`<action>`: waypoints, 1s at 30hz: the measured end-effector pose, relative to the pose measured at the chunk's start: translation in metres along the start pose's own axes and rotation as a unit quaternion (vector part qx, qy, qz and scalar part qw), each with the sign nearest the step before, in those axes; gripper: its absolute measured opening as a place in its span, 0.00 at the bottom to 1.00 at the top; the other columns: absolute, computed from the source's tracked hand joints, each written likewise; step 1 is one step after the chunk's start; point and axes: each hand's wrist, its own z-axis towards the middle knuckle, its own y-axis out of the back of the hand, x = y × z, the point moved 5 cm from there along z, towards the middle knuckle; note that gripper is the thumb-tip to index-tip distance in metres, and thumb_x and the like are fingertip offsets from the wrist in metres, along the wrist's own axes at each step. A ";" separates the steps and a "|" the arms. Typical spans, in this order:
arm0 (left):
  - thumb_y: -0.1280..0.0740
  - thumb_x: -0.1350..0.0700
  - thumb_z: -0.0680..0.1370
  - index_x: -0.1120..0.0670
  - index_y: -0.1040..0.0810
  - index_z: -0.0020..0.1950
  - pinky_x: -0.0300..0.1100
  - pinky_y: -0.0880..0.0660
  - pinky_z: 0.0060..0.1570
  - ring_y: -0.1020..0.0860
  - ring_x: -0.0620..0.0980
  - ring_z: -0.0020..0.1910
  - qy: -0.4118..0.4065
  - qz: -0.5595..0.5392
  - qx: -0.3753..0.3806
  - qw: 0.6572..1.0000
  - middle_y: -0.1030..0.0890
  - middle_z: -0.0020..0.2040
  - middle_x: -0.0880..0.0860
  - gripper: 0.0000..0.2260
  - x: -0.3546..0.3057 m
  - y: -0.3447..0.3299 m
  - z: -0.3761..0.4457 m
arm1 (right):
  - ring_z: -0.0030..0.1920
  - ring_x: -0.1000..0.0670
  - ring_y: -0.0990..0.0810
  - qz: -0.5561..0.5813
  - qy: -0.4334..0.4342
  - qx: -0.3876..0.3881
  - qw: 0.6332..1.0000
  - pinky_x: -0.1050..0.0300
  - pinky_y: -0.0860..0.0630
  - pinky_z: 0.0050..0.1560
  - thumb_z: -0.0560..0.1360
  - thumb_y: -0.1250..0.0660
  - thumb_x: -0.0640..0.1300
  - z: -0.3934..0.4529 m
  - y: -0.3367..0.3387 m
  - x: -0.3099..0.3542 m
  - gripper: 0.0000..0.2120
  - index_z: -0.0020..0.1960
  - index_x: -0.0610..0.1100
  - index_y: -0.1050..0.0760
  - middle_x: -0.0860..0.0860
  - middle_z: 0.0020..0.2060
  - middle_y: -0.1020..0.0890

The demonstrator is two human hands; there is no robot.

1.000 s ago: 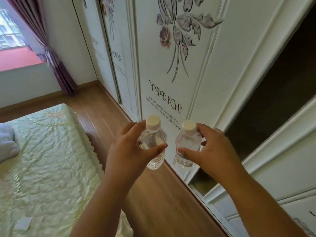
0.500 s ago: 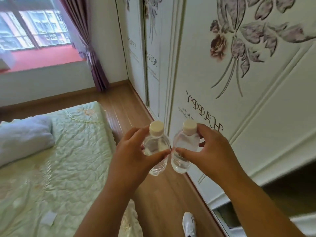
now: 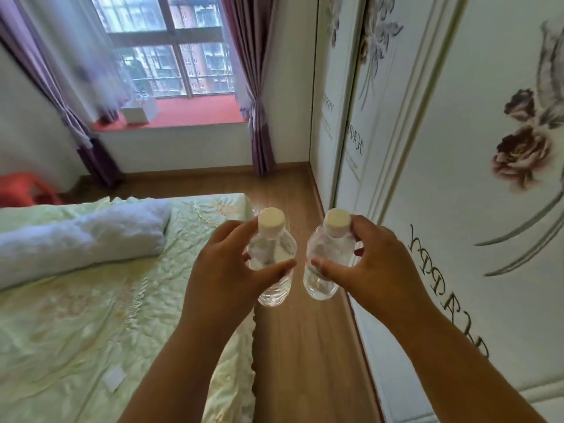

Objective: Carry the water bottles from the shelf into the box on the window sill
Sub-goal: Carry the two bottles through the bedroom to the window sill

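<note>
We are mid-carry, left hand and right hand each gripping a bottle, and next must walk them to the box on the sill

Two bare forearms, no sleeves visible up to frame edge; left hand and right hand bare, no gloves, rings, watch or bands, short trimmed thumbnails

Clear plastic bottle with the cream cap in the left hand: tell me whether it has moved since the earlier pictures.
Yes. The clear plastic bottle with the cream cap in the left hand has swung away from the white flowered wardrobe door towards the green quilted bed.
</note>
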 end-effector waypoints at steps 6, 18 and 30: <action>0.20 0.41 0.64 0.47 0.23 0.68 0.45 0.18 0.53 0.21 0.44 0.56 0.023 0.006 -0.042 0.999 0.22 0.57 0.42 0.33 -0.005 -0.020 0.037 | 0.54 0.53 0.22 0.006 0.031 0.019 0.999 0.55 0.23 0.55 0.66 0.25 0.66 0.051 0.004 -0.026 0.34 0.67 0.57 0.30 0.56 0.58 0.20; 0.22 0.38 0.63 0.45 0.22 0.67 0.43 0.18 0.52 0.22 0.43 0.57 0.047 -0.019 -0.013 0.999 0.22 0.57 0.41 0.33 0.037 -0.074 0.111 | 0.53 0.59 0.23 0.020 0.015 0.061 0.998 0.64 0.28 0.51 0.66 0.24 0.65 0.136 -0.025 -0.063 0.34 0.67 0.57 0.30 0.59 0.58 0.19; 0.22 0.38 0.64 0.42 0.25 0.67 0.39 0.20 0.53 0.23 0.41 0.55 0.002 -0.017 0.014 1.000 0.24 0.59 0.40 0.33 0.124 -0.092 0.261 | 0.55 0.56 0.21 -0.008 -0.026 0.044 0.999 0.58 0.22 0.57 0.66 0.23 0.62 0.278 -0.073 -0.058 0.33 0.67 0.56 0.29 0.58 0.58 0.19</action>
